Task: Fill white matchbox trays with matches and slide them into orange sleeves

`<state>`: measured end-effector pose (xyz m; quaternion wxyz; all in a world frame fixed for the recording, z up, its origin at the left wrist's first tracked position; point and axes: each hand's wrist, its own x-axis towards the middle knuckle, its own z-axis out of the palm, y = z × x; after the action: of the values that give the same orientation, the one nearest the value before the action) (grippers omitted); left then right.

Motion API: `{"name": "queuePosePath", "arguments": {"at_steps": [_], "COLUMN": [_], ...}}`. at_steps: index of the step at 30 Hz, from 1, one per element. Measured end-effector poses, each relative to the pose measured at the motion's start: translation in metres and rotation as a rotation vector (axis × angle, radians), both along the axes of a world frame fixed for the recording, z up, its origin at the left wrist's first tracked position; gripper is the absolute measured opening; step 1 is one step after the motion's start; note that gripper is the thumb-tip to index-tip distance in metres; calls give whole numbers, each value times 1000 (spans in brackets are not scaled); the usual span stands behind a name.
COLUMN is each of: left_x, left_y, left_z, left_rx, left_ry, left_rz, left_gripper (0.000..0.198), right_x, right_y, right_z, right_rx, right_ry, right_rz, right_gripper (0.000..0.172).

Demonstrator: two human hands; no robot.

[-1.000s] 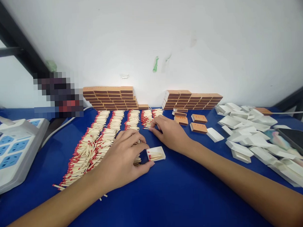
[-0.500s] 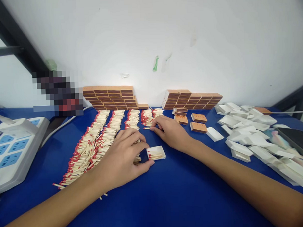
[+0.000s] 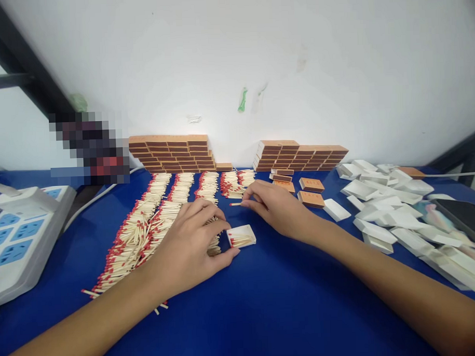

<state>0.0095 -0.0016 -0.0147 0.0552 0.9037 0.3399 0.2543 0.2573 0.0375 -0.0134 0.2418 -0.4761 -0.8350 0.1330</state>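
Now one match (image 3: 235, 204) clear of the pile (image 3: 230, 186)

Head view: the right hand (image 3: 271, 205) has shifted slightly tray-ward, pinching that match, so it is singled out. The left hand (image 3: 195, 236) brackets the left end of the tray (image 3: 246, 230) on the table (image 3: 265, 312); whether its grip is tight, I cannot tell.

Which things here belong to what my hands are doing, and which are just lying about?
Likely in use:
single match, pinched in the right hand
white tray with matches, by the left hand
match rows
pile of white trays
orange matchboxes

Seemingly lying about:
power strip
white cable
phone, apparently
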Motion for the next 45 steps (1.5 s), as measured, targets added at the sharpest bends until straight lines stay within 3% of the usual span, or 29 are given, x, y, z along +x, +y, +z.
{"name": "queuePosePath", "arguments": {"at_steps": [7,14,25,31,34,40,45], "left_x": [0,1,2,3,2,0,-1], "left_y": [0,0,-2,-2,-3,-2,-2], "left_z": [1,1,2,3,2,0,-1], "left_rx": [-7,-26,-33,-38,-37,-25,-17], "left_ry": [-16,-14,-28,-43,-30,-31,-32], "left_rz": [20,-20,-67,-74,-73,-73,-71], "left_gripper": [20,15,13,13,13,21,21], "right_x": [1,-8,-6,-7,-9,-4,6], "right_y": [-42,-45,-50,-55,-51,1,30], "right_z": [10,16,14,14,14,2,-13], "right_rx": [-205,-265,-400,-363,-313,121,173], "right_ry": [-42,73,9,-99,-45,-27,-198], "right_rz": [135,174,277,250,225,-152,-198], "right_gripper": [10,8,26,23,17,4,6]}}
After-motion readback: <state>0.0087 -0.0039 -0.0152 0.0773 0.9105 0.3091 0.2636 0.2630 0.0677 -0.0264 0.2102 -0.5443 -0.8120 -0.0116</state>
